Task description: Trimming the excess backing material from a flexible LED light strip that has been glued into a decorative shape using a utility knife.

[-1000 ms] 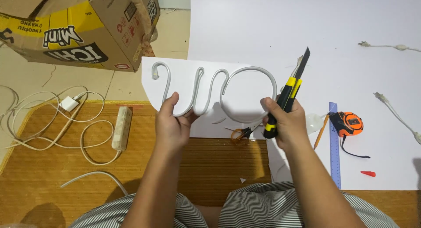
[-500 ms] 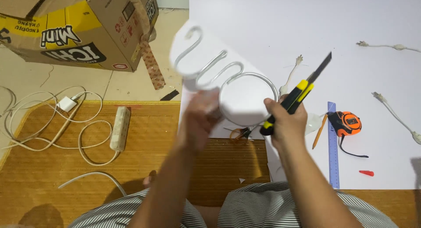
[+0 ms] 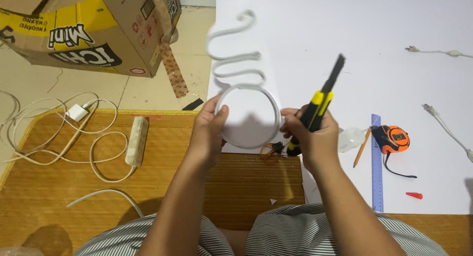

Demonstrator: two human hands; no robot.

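While both hands are gripping it, the white shape piece (image 3: 246, 96) is hanging above the white sheet (image 3: 394, 29).

Its long axis is running away from the person, squiggle end pointing far, ring end near. The left hand (image 3: 209, 133) is pinching the ring's left edge; the right hand (image 3: 313, 138) is steadying the right edge while clenching a utility knife (image 3: 322, 101). With the blade pointing up beside the piece, a slip could nick it or a finger.
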